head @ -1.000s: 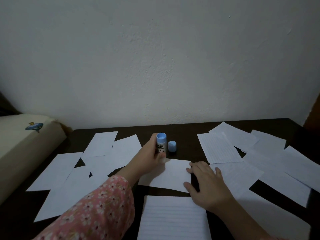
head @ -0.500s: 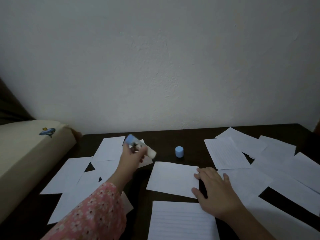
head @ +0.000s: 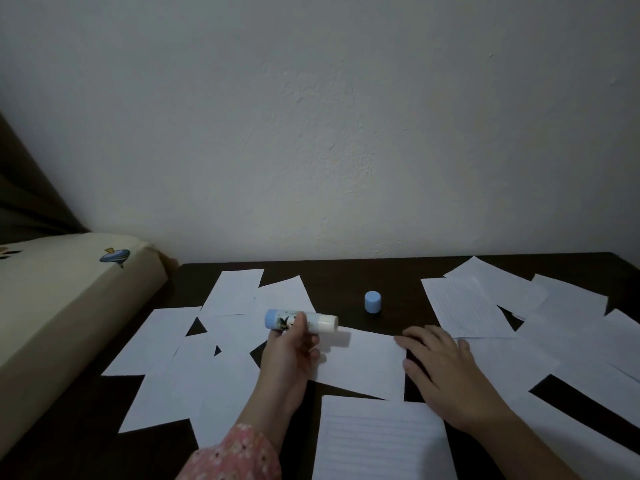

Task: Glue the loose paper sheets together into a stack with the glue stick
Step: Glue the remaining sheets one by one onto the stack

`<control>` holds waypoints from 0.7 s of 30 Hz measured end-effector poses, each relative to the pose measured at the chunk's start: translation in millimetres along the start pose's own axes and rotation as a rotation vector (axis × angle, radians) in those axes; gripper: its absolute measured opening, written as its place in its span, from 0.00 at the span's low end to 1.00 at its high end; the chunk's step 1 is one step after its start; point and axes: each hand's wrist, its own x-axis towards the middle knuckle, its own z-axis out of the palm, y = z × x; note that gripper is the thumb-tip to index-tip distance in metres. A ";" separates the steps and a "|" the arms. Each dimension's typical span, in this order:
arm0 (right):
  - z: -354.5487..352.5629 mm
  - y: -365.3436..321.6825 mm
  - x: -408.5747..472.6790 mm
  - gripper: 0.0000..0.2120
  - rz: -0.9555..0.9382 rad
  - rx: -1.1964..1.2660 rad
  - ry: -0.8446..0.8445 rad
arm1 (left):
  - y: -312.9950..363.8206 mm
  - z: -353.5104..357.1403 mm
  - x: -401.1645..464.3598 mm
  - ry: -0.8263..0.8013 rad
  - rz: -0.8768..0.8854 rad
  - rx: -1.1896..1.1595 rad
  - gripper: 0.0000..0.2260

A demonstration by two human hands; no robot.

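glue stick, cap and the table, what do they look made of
Glue stick: looks like smooth plastic, a printed white tube with a pale blue end, slightly glossy, held in the left hand. Cap: probably the same pale blue plastic, with an even moulded shape. Table: dark brown, matte, likely wood or wood laminate; the dim light hides any grain.

Dark table (head: 346,278) — scattered paper sheets (head: 464,306), blue cap (head: 373,302) upright.
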 end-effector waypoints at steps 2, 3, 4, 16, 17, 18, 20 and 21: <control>0.8 2.3 0.9 0.22 -0.029 0.007 -0.073 | -2.7 2.9 -1.5 0.001 -0.008 0.015 0.15; 0.9 2.5 1.1 0.23 -0.026 -0.001 -0.100 | -2.9 3.7 -2.5 -0.005 -0.005 0.026 0.14; 0.9 2.7 1.1 0.23 -0.014 -0.013 -0.112 | -2.8 3.8 -3.1 -0.013 -0.001 0.039 0.13; 3.0 -5.8 -1.9 0.17 0.046 -0.003 0.061 | -0.2 -1.6 -4.8 -0.037 0.029 0.075 0.12; 2.8 -5.0 -1.1 0.16 0.035 0.012 0.068 | -0.7 -0.6 -5.8 -0.042 0.039 0.090 0.12; 2.8 -3.5 -0.3 0.16 0.028 0.021 0.065 | -1.3 0.5 -7.1 -0.046 0.055 0.114 0.12; 2.6 0.8 0.4 0.18 0.027 0.022 0.038 | -3.8 3.6 -10.1 -0.057 0.104 0.198 0.12; 2.7 3.1 0.4 0.19 0.032 0.021 0.027 | -5.5 5.5 -12.0 -0.063 0.133 0.254 0.13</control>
